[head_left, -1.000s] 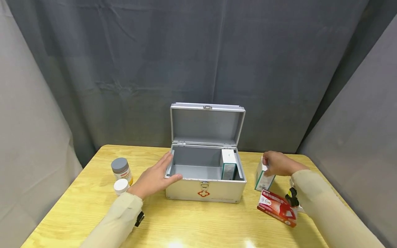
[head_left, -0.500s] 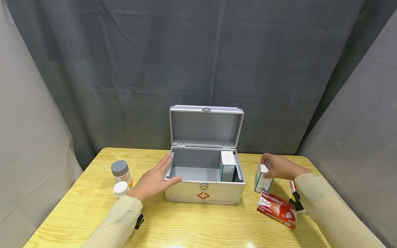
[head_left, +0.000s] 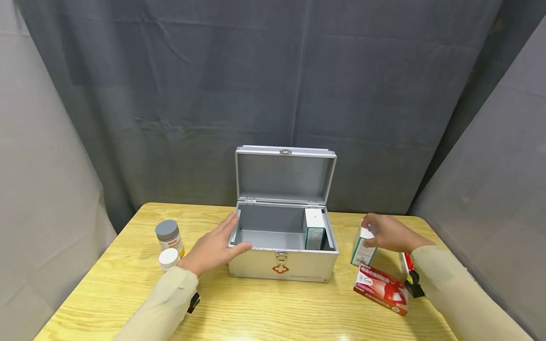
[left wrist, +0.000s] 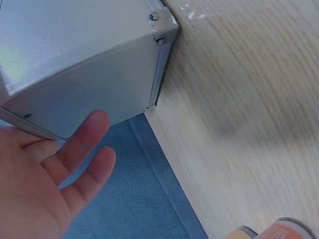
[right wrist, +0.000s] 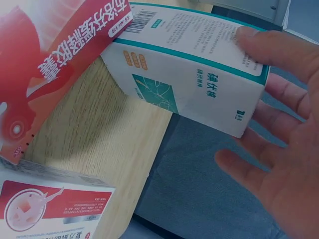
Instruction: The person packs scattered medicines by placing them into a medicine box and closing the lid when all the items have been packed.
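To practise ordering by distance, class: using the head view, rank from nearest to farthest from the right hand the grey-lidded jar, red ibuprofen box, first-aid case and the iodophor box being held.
1. Iodophor box: held by the right hand.
2. Red ibuprofen box: nearer the wearer.
3. First-aid case: to the hand's left.
4. Grey-lidded jar: far left, past the case.

We stretch our left arm [head_left: 155,305] and right arm [head_left: 465,291] forward and apart in pale sleeves [head_left: 170,284], the left hand [head_left: 214,244] extending its fingers [left wrist: 75,152] with the thumb [head_left: 240,249] spread away, while our right hand [head_left: 391,233] grips, its thumb opposite bent fingers, the back of it turned upward.
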`<action>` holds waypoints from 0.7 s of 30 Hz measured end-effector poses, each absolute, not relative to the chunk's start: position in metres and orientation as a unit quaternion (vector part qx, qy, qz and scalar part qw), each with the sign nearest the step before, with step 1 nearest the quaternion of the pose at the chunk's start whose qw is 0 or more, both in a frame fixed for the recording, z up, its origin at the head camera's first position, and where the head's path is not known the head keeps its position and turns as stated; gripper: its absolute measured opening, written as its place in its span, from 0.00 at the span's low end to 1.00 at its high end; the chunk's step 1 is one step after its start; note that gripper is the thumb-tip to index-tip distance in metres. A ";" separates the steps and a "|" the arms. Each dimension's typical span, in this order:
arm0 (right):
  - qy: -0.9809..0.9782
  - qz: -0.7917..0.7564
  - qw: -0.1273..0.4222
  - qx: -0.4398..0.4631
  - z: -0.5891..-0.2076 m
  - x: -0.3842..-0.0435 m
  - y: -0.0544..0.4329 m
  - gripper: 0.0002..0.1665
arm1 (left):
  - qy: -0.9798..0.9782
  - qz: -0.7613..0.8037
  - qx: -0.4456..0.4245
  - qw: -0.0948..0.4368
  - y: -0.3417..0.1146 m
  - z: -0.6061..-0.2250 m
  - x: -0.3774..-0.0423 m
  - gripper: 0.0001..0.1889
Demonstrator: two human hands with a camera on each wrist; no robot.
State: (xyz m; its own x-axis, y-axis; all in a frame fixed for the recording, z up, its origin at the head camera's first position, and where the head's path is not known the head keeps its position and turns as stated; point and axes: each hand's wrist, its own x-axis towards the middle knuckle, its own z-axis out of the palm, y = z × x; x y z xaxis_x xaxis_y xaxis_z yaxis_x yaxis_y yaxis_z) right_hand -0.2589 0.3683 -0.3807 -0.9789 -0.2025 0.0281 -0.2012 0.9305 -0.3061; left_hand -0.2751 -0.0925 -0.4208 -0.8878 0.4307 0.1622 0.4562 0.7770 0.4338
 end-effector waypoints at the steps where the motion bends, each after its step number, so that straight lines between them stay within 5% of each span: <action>1: 0.983 -0.152 0.002 -0.101 -0.380 -0.259 0.368 0.29 | -0.943 -0.235 -0.235 0.028 -0.093 -0.420 -0.275 0.52; 21: 0.980 -0.172 0.027 -0.092 -0.363 -0.252 0.379 0.29 | -0.943 -0.222 -0.244 0.043 -0.093 -0.422 -0.277 0.51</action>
State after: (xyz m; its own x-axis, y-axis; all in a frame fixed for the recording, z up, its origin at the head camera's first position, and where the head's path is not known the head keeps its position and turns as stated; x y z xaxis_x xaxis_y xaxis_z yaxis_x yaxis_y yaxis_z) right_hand -0.2524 0.3791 -0.3627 -0.9815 -0.1902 -0.0213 -0.1716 0.9239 -0.3419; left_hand -0.2769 -0.0934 -0.4215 -0.8773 0.4407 0.1901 0.4792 0.7822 0.3982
